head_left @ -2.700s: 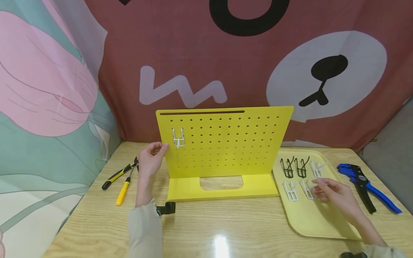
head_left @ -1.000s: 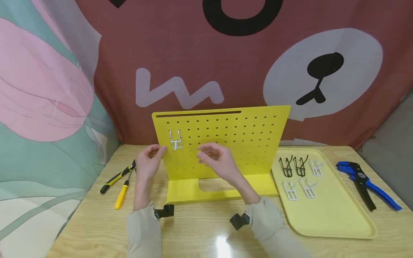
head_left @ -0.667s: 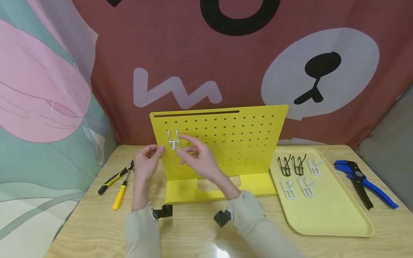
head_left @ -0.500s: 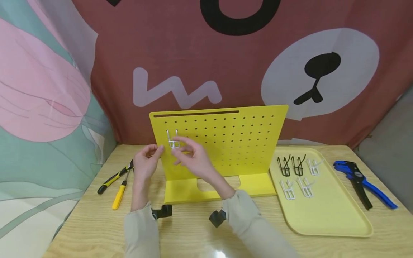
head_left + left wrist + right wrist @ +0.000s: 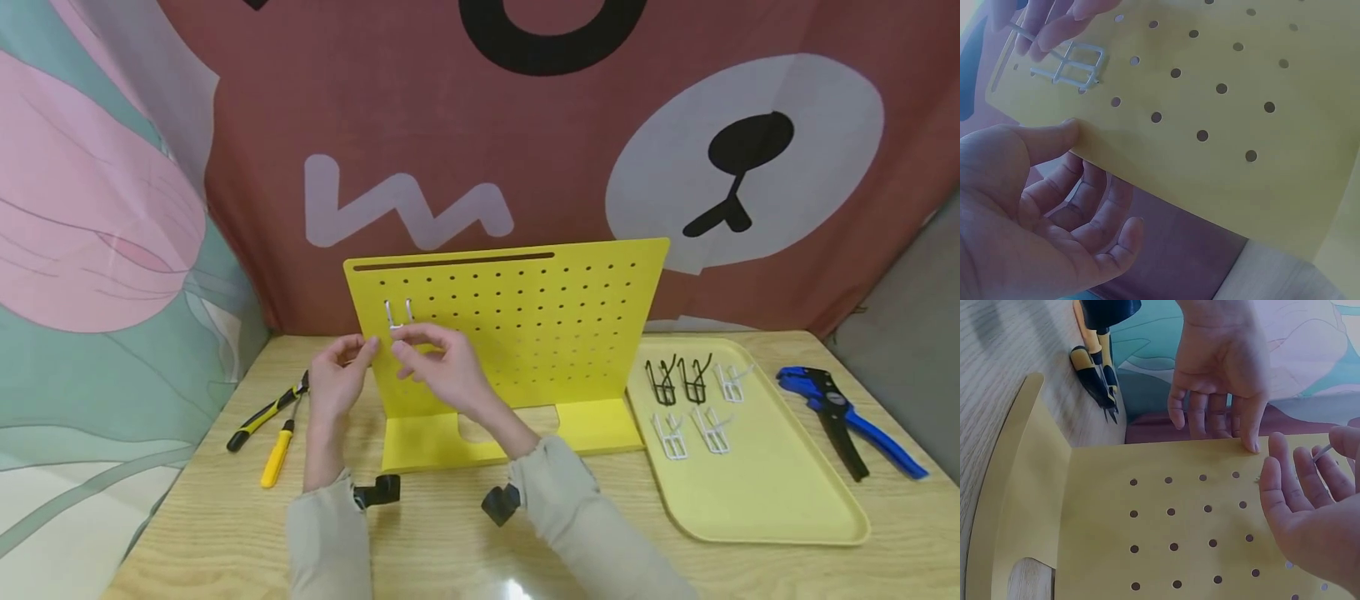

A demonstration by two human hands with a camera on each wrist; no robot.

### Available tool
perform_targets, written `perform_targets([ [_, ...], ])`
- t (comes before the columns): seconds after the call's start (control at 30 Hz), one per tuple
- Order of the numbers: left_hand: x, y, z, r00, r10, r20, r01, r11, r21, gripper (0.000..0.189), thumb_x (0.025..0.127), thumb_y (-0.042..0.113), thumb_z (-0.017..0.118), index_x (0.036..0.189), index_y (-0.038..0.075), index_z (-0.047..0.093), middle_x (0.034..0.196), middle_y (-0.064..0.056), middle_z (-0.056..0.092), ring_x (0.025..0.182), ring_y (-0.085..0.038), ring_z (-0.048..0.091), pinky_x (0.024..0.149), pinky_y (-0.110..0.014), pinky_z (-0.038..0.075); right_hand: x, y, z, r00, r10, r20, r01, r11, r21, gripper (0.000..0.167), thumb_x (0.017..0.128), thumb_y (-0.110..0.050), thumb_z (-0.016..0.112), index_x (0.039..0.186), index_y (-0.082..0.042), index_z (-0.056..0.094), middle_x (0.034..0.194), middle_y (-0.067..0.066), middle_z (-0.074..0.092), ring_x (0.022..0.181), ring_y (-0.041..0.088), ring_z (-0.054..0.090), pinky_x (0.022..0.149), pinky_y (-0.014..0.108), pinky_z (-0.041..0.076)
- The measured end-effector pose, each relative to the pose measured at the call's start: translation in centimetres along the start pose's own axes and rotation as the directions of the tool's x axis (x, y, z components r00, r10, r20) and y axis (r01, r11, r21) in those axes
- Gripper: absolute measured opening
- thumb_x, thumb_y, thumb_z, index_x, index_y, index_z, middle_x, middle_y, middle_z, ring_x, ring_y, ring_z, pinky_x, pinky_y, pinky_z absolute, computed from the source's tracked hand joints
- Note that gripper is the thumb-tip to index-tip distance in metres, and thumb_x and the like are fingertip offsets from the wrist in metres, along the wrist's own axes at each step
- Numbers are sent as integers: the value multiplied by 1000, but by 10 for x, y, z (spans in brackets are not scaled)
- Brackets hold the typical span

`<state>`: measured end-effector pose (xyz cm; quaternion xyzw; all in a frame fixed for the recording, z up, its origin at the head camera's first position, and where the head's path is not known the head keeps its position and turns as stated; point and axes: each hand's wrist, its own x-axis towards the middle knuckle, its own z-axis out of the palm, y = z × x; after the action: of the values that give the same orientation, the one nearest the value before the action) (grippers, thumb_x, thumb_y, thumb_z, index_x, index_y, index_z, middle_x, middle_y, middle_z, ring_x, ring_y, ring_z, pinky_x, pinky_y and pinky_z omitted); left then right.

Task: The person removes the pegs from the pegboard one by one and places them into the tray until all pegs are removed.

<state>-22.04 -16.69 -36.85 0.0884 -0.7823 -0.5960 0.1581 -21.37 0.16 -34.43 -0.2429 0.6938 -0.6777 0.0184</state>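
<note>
A yellow pegboard (image 5: 555,333) stands upright on its flat foot. Near its upper left corner hangs a white wire hook (image 5: 389,314), its lower part covered by fingers in the head view. My left hand (image 5: 337,379) pinches the board's left edge, thumb on the front face and fingers behind. In the left wrist view the hook's wire frame (image 5: 1067,60) lies against the board. The right hand (image 5: 450,367) holds the hook's protruding prong between thumb and fingers; the prong also shows between them in the right wrist view.
A yellow tray (image 5: 765,508) at right holds two black hooks (image 5: 694,380) and three white hooks (image 5: 712,432). Beyond it lie blue-and-black pliers (image 5: 843,417). Left of the board are black-and-yellow pliers (image 5: 262,419) and a yellow-handled screwdriver (image 5: 277,457).
My right hand has moved left from the tray, across the board, to the hanging white hook and now holds its prong. The left hand has stayed at the board's edge.
</note>
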Motion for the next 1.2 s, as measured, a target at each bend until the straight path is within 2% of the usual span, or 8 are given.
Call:
perform_targets([
  [0.17,1,-1,1,1000,-11,7,10,1000,14,28,92,24,67,103,-2,65,83,2,64,75,-4,56,71,-23,42,1,-3,-2,1000,25,1,-25,1000,1,27,95,-18,62,116,0,65,112,14,66,81,33,68,77,49,53],
  [0.4,1,-2,1,1000,-9,7,9,1000,3,27,92,22,67,103,-2,65,84,1,64,76,-5,56,72,-23,42,0,-6,-2,998,67,3,-67,998,-2,27,92,-18,66,114,-2,68,110,10,69,78,26,69,66,28,53],
  [0.5,1,-2,1,1000,-4,8,4,1000,-1,26,91,21,67,102,-2,65,84,1,64,76,-5,56,72,-23,42,-1,-8,-2,998,56,15,-56,998,-17,26,92,-17,67,113,-2,68,107,7,70,74,22,68,60,25,49],
  [0.57,1,-2,1,1000,-6,6,6,1000,-3,25,91,21,67,101,-2,65,83,1,64,76,-5,56,72,-23,42,-2,-10,-2,999,46,27,-46,999,-22,26,92,-17,66,113,-2,68,107,7,70,72,17,68,58,24,48],
  [0.67,1,-2,1,1000,-8,6,8,1000,2,27,91,23,67,102,-2,65,85,0,64,76,-5,56,72,-23,42,-4,-15,-3,999,24,48,-23,1000,-18,25,92,-17,66,113,-2,68,108,10,69,71,16,67,58,25,48],
  [0.9,2,-1,-1,1000,-8,7,8,1000,21,28,92,24,66,104,-2,65,91,-6,66,78,-6,56,73,-23,42,-8,-34,-7,997,-47,65,47,999,-2,24,96,-14,59,114,2,64,109,17,67,77,30,67,68,32,53],
  [1.07,1,-1,-1,1000,-18,20,17,1000,12,30,92,26,66,105,-2,65,92,-6,65,82,-10,56,74,-25,41,-16,-37,-17,997,-38,72,40,999,-20,24,98,-15,57,113,2,65,104,18,68,76,25,68,67,33,53],
  [1.2,-2,2,-1,999,-39,30,39,999,5,34,92,30,66,107,0,64,97,-7,63,86,-12,54,77,-27,40,-27,-30,-28,997,5,83,-2,999,-38,24,98,-15,57,112,3,64,102,19,68,76,25,67,69,33,54],
])
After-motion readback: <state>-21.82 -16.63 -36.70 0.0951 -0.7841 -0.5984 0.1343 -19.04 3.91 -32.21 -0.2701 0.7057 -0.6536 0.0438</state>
